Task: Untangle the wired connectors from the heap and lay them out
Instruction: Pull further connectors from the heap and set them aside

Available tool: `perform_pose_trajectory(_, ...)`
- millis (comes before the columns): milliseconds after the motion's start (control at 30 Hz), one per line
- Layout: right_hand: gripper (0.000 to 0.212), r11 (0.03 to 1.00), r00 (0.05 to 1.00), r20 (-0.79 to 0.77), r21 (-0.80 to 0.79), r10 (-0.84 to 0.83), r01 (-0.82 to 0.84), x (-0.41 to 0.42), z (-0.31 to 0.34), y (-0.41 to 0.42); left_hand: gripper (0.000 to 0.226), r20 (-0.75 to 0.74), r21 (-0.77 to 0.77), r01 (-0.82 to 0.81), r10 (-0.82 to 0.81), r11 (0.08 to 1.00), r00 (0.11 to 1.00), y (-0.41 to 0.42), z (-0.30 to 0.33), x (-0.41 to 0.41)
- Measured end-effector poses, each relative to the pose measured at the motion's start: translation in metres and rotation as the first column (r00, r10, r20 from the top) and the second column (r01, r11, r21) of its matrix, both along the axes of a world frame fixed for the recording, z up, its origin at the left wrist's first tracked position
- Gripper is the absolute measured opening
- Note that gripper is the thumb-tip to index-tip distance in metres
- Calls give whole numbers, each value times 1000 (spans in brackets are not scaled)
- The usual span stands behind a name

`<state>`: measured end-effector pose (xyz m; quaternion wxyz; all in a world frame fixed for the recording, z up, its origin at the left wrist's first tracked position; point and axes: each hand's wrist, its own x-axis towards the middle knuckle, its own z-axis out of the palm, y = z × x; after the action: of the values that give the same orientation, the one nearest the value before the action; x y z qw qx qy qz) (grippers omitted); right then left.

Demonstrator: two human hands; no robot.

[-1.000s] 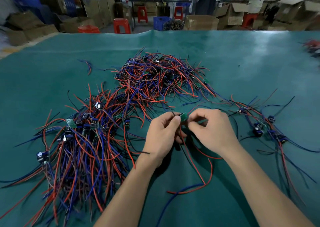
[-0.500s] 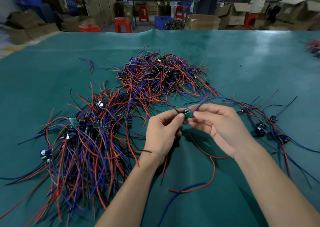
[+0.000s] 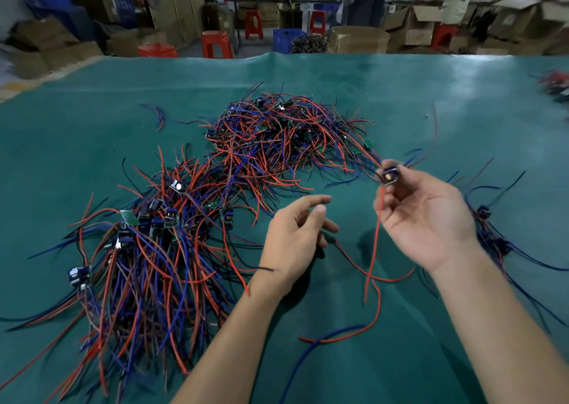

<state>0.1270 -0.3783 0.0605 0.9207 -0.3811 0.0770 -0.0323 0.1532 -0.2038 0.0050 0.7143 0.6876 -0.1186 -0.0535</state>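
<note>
A tangled heap of wired connectors point(image 3: 286, 139) in red, blue and black lies at the middle of the green table point(image 3: 92, 111). A second, spread bundle point(image 3: 147, 249) lies to the left. My right hand point(image 3: 428, 219) is raised palm-up and pinches one small connector point(image 3: 388, 176) at its fingertips; its red wire point(image 3: 374, 243) hangs down to the table. My left hand point(image 3: 295, 237) hovers beside it with loosely curled fingers and holds nothing. A few laid-out connectors point(image 3: 489, 228) rest to the right, partly hidden by my right hand.
A loose red and blue wire pair point(image 3: 341, 336) curls on the table between my forearms. More wired parts point(image 3: 554, 83) sit at the far right edge. Beyond the table stand red stools point(image 3: 215, 43), cardboard boxes point(image 3: 357, 39) and people at benches.
Both hands pinched the connector together earlier. Now my left hand has let go and dropped back, while my right hand has lifted the connector up and to the right, turning palm-up.
</note>
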Motion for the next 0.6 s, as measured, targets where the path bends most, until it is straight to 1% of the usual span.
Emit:
perform_pose_trajectory(33,20,998,998,-9,-21,67,-67,0,-2,6,23,-9,-23,12,-12,1000,1000,0,2,-1)
perform_pose_trajectory(100,19,978,983,-34,-103,179,-181,1,-8,23,34,-69,-101,23,-30,995,997,1,7,-2)
perform_pose_trajectory(167,16,948,977,-52,-235,207,-213,1,-13,34,47,-124,-170,25,-46,985,991,2,11,-2)
perform_pose_trajectory(200,14,936,981,-52,-291,189,-196,1,-15,37,48,-124,-180,41,-64,983,990,2,12,-2)
perform_pose_trajectory(267,12,912,989,-39,-383,141,-145,1,-18,36,39,-96,-174,98,-116,980,989,4,14,-4)
perform_pose_trajectory(367,20,851,994,-11,-515,111,-101,1,-20,31,24,-97,-154,128,-144,980,985,5,13,-6)
perform_pose_trajectory(433,19,836,995,-5,-542,99,-86,2,-21,29,11,-79,-126,132,-143,983,987,5,12,-7)
perform_pose_trajectory(600,13,836,999,-37,-548,9,-28,5,-26,31,11,-47,-103,95,-100,990,994,4,9,-6)
